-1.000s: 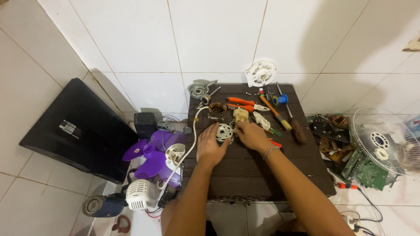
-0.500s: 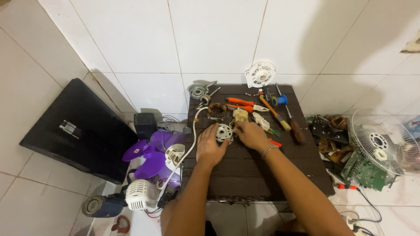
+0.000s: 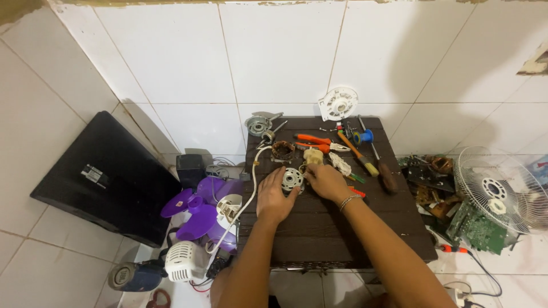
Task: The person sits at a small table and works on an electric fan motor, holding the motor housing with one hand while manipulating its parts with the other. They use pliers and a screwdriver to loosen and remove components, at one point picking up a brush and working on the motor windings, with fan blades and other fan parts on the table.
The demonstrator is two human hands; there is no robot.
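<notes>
While both hands hold it, the small round motor part (image 3: 292, 180) sits on the dark table (image 3: 319, 239), flat face up, so no long side shows. It looks hard, metal and heavy; its rim is best to grab. Left hand (image 3: 274, 199) fingers curl on it at 7 o'clock, right hand (image 3: 325, 181) fingers pinch at 3 o'clock. Orange pliers (image 3: 314, 142) lie at 12 o'clock.

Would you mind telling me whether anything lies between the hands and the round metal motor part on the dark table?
Nothing visible does: the left hand and right hand both touch the round metal motor part directly, one on each side.
</notes>
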